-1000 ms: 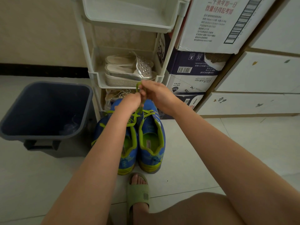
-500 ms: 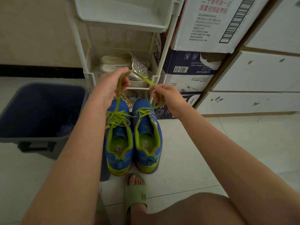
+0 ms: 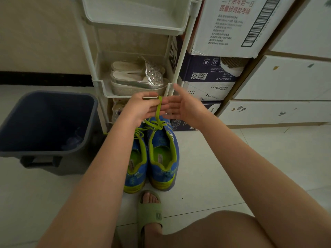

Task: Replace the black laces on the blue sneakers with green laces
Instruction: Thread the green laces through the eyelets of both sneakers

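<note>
**Lace Tensioning: Green Lace Held Above the Right-Hand Sneaker**

**Grip.** The left hand (image 3: 139, 108) holds the free end of a green lace (image 3: 158, 111) at its fingertips, apparently pinched between thumb and fingers. The exact contact point is partly hidden. The right hand (image 3: 186, 108) is spread flat with its fingers straight and its palm turned toward the lace. It grips nothing, and its fingertips lie just beside the lace.

**Lace position.** The held length rises nearly upright from the top eyelets of the right-hand sneaker (image 3: 163, 158) to the fingertips. It looks taut.

**Sneaker position and axis.** The blue sneakers stand side by side and touching on the tiled floor (image 3: 232, 167), between the person and a white shelf rack (image 3: 136, 26). Each long axis runs away from the person, with heels toward the person and toes toward the rack. The openings face up.

**Progress.** Green lacing shows on both the right-hand sneaker and the left-hand sneaker (image 3: 135, 169), and no black lace is visible on either. Judged from this, the threading is largely complete. What probably remains is evening and tying the ends on the right-hand sneaker. The knot on the left-hand sneaker cannot be confirmed, because the left forearm covers it.
</note>
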